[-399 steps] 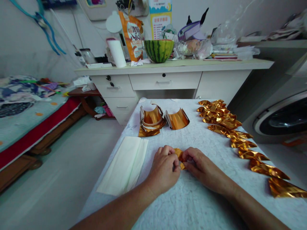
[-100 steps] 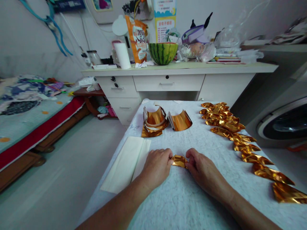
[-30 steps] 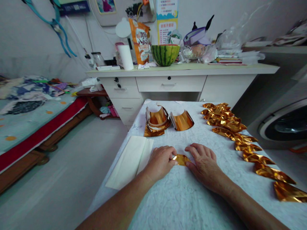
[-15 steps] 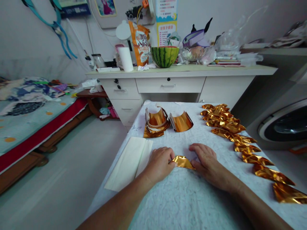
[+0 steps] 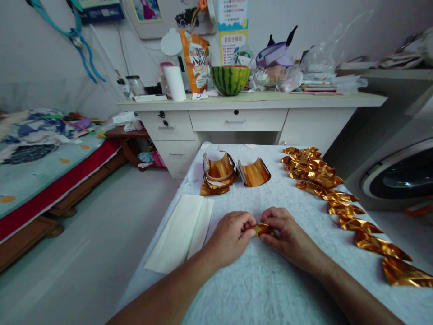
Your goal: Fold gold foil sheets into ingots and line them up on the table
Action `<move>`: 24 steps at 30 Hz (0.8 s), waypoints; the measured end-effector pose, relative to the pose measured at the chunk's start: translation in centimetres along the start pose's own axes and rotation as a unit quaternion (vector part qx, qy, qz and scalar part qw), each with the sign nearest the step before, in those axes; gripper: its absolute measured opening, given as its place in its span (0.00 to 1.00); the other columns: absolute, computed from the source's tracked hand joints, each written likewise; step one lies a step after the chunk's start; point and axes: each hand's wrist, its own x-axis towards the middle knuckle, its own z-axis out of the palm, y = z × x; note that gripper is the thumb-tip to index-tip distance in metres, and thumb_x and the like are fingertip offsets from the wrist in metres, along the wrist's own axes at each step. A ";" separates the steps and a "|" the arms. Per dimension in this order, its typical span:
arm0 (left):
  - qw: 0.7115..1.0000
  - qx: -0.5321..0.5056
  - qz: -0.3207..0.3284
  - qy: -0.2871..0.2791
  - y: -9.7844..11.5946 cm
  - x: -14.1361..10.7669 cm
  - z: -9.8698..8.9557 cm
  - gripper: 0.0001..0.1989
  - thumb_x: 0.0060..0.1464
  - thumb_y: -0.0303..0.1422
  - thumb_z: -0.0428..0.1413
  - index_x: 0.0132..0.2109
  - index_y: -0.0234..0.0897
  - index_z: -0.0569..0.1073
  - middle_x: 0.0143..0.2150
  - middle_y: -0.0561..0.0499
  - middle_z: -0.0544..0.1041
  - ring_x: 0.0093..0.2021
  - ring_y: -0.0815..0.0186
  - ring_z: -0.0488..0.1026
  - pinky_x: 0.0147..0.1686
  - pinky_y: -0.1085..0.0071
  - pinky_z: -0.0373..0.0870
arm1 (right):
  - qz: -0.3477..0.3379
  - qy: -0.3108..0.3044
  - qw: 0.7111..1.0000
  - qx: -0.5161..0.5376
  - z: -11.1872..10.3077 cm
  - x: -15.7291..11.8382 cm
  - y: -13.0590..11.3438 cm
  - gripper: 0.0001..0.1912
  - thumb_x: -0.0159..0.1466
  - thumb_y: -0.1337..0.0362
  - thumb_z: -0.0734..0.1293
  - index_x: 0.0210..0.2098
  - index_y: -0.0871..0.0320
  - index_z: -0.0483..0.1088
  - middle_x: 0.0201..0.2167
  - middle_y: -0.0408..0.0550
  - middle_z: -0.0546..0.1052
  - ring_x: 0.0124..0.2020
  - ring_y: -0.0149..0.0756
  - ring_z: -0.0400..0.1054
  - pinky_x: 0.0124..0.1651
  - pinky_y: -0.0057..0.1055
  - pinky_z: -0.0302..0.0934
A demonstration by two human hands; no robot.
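A small piece of gold foil paper, folded, lies between my two hands above the cloth-covered table. My left hand pinches its left end. My right hand has its fingers closed over the right end, so part of the foil is hidden. Left of my left hand lies a stack of pale paper sheets. Farther back are curled gold sheets and a smaller curled gold stack. Several folded gold foil pieces run in a row along the table's right side.
Behind the table stands a white desk with a half watermelon, an orange snack bag and a white paper roll. A bed is at the left and a washing machine at the right.
My right hand has closed onto the right end of the foil, and my hands are nearer each other. The foil now shows narrower and more covered by fingers.
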 end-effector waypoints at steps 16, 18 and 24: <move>0.997 0.004 -0.020 -0.069 0.3 0.0 -0.2 0.16 0.59 0.33 0.49 0.24 0.36 0.67 0.21 0.56 0.66 0.26 0.70 0.65 0.28 0.74 0.54 | 0.006 -0.020 0.996 0.083 -0.6 -0.1 -0.5 0.10 0.65 0.60 0.65 0.30 0.56 0.72 0.34 0.46 0.71 0.41 0.39 0.64 0.46 0.36 0.58; 0.995 -0.022 -0.044 -0.084 0.2 0.0 -0.3 0.16 0.60 0.34 0.48 0.26 0.35 0.71 0.22 0.56 0.70 0.26 0.70 0.66 0.27 0.74 0.55 | 0.002 -0.034 0.994 0.104 -1.0 -0.1 -0.3 0.11 0.66 0.58 0.64 0.30 0.56 0.72 0.34 0.46 0.71 0.41 0.39 0.63 0.46 0.37 0.58; 0.988 -0.079 -0.091 -0.095 0.3 -0.1 -0.6 0.17 0.60 0.35 0.47 0.31 0.33 0.76 0.24 0.53 0.74 0.26 0.69 0.69 0.28 0.75 0.58 | 0.006 -0.045 0.989 0.142 -2.0 -0.2 0.6 0.15 0.65 0.53 0.64 0.29 0.56 0.71 0.32 0.46 0.69 0.40 0.40 0.63 0.47 0.37 0.56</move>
